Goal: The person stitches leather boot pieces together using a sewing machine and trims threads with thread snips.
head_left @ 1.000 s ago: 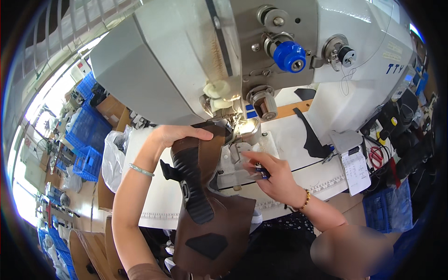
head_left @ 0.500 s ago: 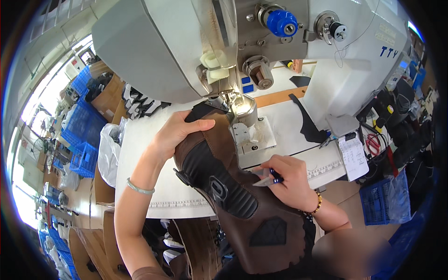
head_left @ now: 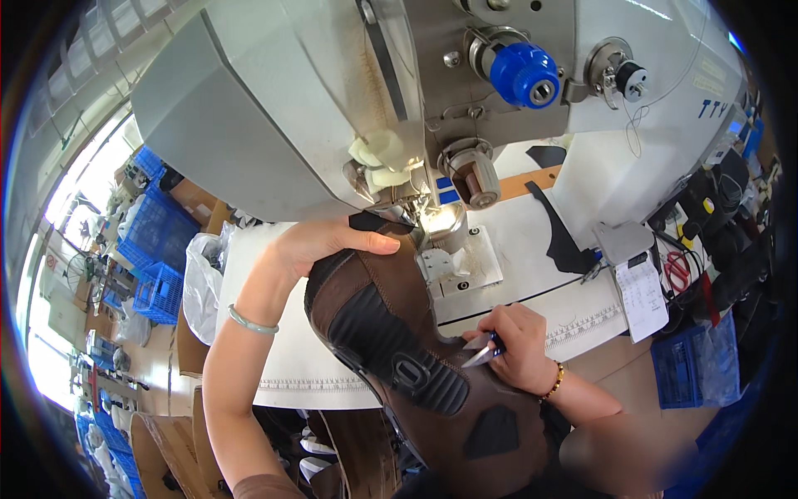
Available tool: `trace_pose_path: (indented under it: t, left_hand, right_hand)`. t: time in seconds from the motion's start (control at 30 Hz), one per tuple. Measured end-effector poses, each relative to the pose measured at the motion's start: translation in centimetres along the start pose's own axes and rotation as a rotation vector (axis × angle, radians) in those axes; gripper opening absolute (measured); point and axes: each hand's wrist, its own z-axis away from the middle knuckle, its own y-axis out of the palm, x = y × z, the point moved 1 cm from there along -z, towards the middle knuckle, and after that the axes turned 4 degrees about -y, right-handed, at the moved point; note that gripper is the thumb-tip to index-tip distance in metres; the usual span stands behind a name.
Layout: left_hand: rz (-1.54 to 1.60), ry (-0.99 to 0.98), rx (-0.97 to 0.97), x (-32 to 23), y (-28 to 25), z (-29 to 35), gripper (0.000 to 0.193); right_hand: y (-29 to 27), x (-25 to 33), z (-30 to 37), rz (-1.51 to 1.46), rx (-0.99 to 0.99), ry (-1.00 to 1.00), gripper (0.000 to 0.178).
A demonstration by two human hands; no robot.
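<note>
A brown leather boot upper with a black ribbed panel stretches from under the sewing machine's needle area down toward me. My left hand grips its far end, thumb on top of the leather and the other fingers hidden beneath. My right hand is closed around small thread snips with dark blue handles, their blades pointing left over the leather. That hand rests at the upper's right edge; whether it also pinches the leather, I cannot tell.
The grey-white sewing machine head stands over the far end of the work. On the white table lie a black cut piece and a notepad, with red-handled scissors beyond. Blue crates stand at the left.
The machine and table sit lower and look closer in the view. The boot upper has shifted slightly, its buckle side turned more under. Both hands keep their hold.
</note>
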Motion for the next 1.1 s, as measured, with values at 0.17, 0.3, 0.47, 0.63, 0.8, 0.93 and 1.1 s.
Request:
trace_pose_path:
  t: [0.17, 0.3, 0.47, 0.63, 0.8, 0.93, 1.1]
  left_hand:
    - [-0.049, 0.013, -0.02, 0.9, -0.9, -0.7, 0.046]
    - [0.038, 0.02, -0.002, 1.1, -1.0, -0.9, 0.047]
    - [-0.05, 0.016, -0.101, 1.0, -1.1, -0.8, 0.039]
    - [0.028, -0.125, -0.074, 1.4, -1.4, -1.3, 0.038]
    - [0.091, -0.169, -0.076, 1.4, -1.4, -1.4, 0.037]
    - [-0.007, -0.015, -0.137, 1.1, -1.1, -1.2, 0.039]
    - [0.002, 0.035, -0.168, 2.0, -1.4, -1.6, 0.041]
  right_hand:
    - [0.1, 0.4, -0.4, -0.003, -0.046, -0.04, 0.027]
    - [0.3, 0.1, -0.4, 0.004, -0.039, -0.033, 0.026]
    - [0.7, 0.1, -0.4, -0.002, -0.034, 0.022, 0.023]
    - [1.0, -0.3, -0.2, -0.022, 0.002, 0.034, 0.021]
    - [1.3, -0.8, -0.4, -0.051, 0.0, 0.035, 0.02]
    - [1.5, -1.2, -0.6, -0.061, 0.002, 0.054, 0.018]
    - [1.5, -1.3, -0.7, -0.066, 0.018, 0.062, 0.017]
